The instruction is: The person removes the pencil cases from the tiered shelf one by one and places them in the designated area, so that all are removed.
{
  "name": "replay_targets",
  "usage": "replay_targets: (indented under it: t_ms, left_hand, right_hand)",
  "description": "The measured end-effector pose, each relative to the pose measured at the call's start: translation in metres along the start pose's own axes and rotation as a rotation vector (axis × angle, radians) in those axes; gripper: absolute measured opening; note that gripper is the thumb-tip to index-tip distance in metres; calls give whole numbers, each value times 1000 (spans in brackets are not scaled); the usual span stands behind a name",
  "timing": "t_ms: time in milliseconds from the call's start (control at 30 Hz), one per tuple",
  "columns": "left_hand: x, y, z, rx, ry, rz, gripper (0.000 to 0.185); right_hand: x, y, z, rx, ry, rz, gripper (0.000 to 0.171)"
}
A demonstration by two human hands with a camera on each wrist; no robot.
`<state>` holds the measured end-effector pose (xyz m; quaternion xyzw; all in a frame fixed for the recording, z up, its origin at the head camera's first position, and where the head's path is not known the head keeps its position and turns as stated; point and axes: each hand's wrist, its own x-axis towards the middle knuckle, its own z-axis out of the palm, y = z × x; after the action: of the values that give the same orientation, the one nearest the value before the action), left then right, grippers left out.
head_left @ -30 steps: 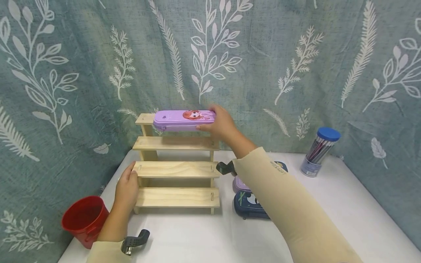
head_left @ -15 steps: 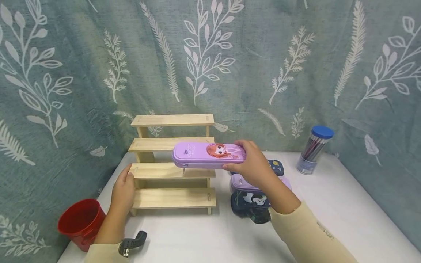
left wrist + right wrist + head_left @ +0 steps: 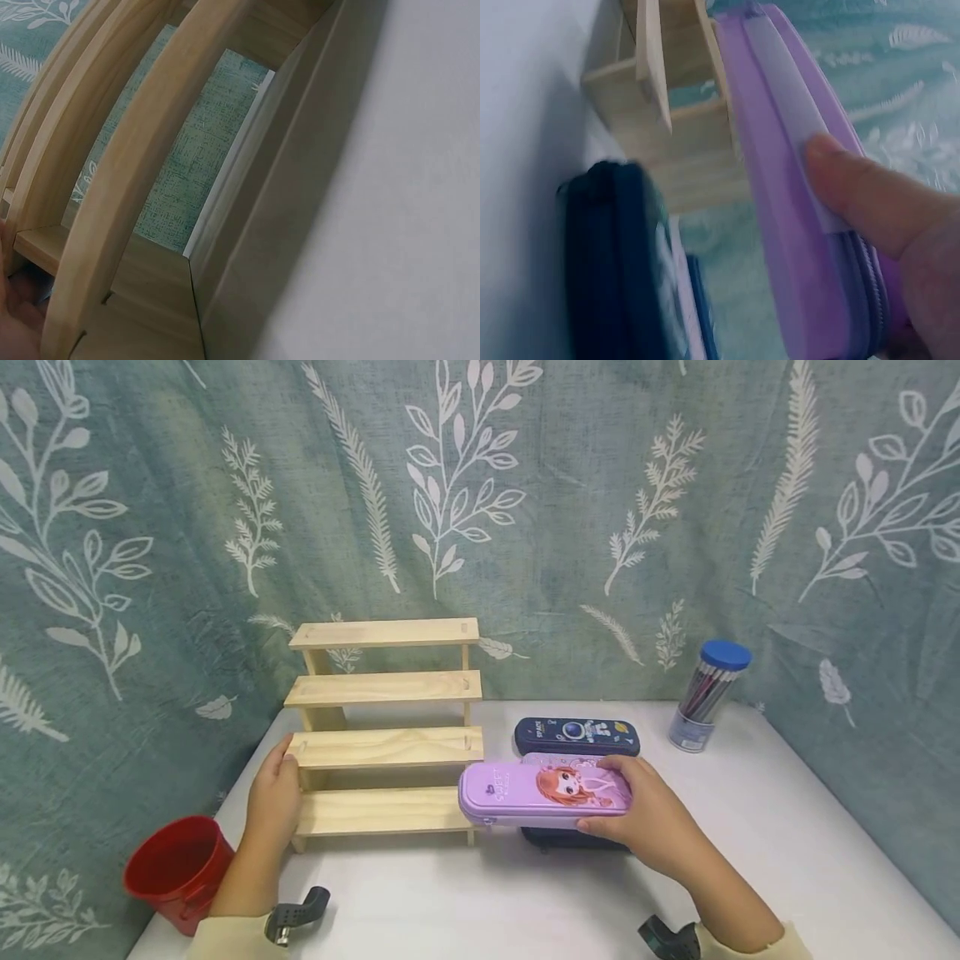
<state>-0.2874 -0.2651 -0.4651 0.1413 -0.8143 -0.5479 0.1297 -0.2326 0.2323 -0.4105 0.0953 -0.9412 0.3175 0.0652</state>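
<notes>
White worktop (image 3: 750, 827) against a teal leaf-print curtain backdrop (image 3: 570, 485). Nearest, at left edge: red round plastic bucket (image 3: 176, 868). Left hand (image 3: 273, 802) rests on the left end of the pale four-step wooden riser shelf (image 3: 386, 727), fingers relaxed against the second step from the bottom, grip loose, not curled around anything. Right hand (image 3: 652, 822) holds a lilac oblong zip pencil case with a cartoon girl print (image 3: 543, 793), thumb on the near side and fingers over the top, grip pinching it; the right wrist view shows the thumb (image 3: 870, 199) pressed on its side. Case is held level above the worktop, just right of the riser's bottom step, over a dark navy pencil case (image 3: 573, 837). Behind: a second lilac case, mostly hidden, then a navy space-print pencil case (image 3: 576, 736) lying flat. Far right: clear cylindrical pencil tub with blue lid (image 3: 707, 695), tilted, near the curtain.
</notes>
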Motion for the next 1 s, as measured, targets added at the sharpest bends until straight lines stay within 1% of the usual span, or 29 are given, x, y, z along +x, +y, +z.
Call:
replay_targets:
  t_ms: [200,433,567,733,833,900,1000]
  left_hand:
    - [-1,-2,-2,-2,-1,-3,58]
    - [0,-4,0,-31,0,-2,58]
    - [-1,-3,2,-45,-5,0,58]
    - [-2,-3,2,-40,2,6,58]
    - [-2,-3,2,-35,9,16,58]
    - [-3,-4,2,-37,8,19,58]
    - [-3,-4,3,-45,8,20,58]
  right_hand:
    - [-20,27,-3,-6,-52,48,97]
    - [-38,53,-3,-43,-69,74,96]
    - [-47,62,-4,-41,-70,76,96]
    - [-57,69,-6,-67,-76,46,93]
    - [-63,74,-5,-101,-111,29,87]
    - [-66,76,-5,-120,-144,42,84]
    - [-68,80,-6,-138,-180,66,85]
